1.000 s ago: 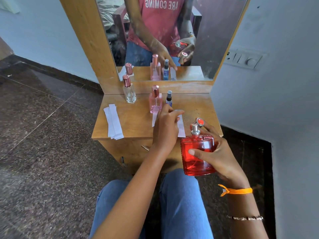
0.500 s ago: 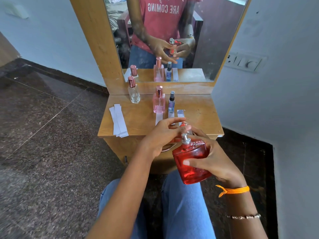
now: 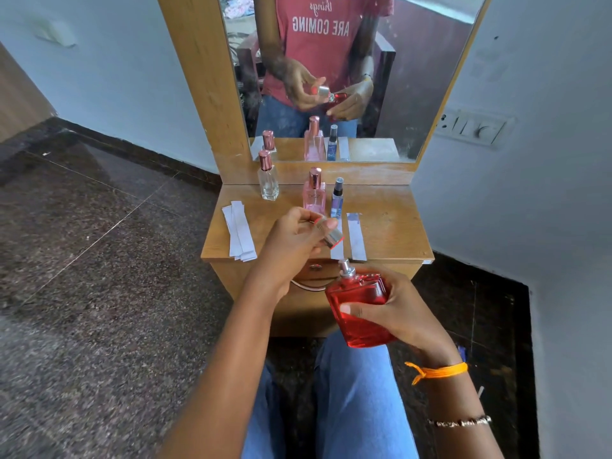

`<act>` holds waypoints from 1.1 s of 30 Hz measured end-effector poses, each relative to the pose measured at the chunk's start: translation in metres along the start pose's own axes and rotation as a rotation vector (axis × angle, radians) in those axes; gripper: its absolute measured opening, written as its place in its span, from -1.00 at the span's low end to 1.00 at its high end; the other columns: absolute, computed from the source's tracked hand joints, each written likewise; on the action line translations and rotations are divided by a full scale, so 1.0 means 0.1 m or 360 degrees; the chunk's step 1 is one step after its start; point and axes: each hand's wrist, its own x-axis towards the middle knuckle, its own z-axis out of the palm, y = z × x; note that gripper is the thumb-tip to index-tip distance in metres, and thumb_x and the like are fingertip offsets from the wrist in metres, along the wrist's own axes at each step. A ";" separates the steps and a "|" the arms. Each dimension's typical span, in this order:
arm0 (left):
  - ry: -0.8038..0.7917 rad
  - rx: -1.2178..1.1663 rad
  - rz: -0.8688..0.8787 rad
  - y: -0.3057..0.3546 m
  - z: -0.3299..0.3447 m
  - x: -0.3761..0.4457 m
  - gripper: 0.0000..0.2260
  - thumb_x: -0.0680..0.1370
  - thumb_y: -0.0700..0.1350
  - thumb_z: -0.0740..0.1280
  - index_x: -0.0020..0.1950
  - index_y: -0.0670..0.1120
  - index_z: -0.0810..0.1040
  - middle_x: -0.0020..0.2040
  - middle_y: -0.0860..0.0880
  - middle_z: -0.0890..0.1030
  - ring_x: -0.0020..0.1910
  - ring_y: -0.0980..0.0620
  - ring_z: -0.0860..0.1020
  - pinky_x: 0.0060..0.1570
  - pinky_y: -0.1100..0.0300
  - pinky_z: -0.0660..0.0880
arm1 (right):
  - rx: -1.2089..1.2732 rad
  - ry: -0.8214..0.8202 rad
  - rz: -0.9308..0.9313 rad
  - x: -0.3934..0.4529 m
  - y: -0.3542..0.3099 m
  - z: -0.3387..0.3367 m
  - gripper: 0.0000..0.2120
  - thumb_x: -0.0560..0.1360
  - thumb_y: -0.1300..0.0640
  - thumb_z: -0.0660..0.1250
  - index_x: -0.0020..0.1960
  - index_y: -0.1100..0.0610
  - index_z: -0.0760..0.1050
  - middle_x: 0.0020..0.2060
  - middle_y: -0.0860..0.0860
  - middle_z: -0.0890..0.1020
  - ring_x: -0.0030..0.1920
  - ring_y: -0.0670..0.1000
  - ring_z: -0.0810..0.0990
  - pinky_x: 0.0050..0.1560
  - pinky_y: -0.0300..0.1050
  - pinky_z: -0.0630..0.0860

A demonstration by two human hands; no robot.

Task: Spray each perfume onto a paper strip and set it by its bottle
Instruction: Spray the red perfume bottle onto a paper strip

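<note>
Nearest, the right hand (image 3: pixel 394 309) grasps the square red glass perfume bottle (image 3: pixel 359 309) over the lap, nozzle bare. Just beyond, the left hand (image 3: pixel 291 240) pinches its silver red-rimmed cap (image 3: pixel 332 238). This looks like recapping after spraying; next, the cap needs lining up over the nozzle. Farther off, white paper strips (image 3: pixel 356 236) lie on the wooden dresser (image 3: pixel 390 220).
</note>
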 end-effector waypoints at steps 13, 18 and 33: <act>-0.0107 0.0541 0.0218 0.01 0.04 -0.04 -0.84 0.41 -0.10 0.45 -0.04 -0.07 0.60 -0.10 0.02 0.68 -0.11 0.16 0.62 -0.08 0.29 0.48 | -0.0035 0.0241 -0.0289 0.10 -0.01 0.22 -0.14 0.29 0.16 0.57 0.42 -0.19 0.20 -0.09 -0.07 0.67 -0.10 -0.03 0.68 -0.03 -0.28 0.57; -0.0403 0.0425 0.0242 0.09 -0.08 -0.06 -0.81 0.46 -0.24 0.39 0.05 -0.09 0.61 -0.04 0.11 0.65 -0.07 0.33 0.58 -0.10 0.48 0.44 | -0.0059 0.0211 -0.0373 0.10 -0.06 0.30 -0.12 0.31 0.17 0.56 0.45 -0.16 0.15 0.05 -0.31 0.61 -0.04 -0.04 0.69 0.05 -0.18 0.59; -0.0228 0.0271 0.0160 -0.12 -0.22 -0.25 -0.83 0.54 -0.01 0.27 0.12 0.09 0.54 0.07 0.16 0.60 0.06 0.25 0.56 0.13 0.24 0.46 | -0.0078 0.0300 -0.0511 0.13 -0.21 0.29 -0.25 0.35 0.23 0.52 0.41 -0.11 0.26 0.14 -0.30 0.52 0.11 -0.11 0.58 0.02 -0.23 0.57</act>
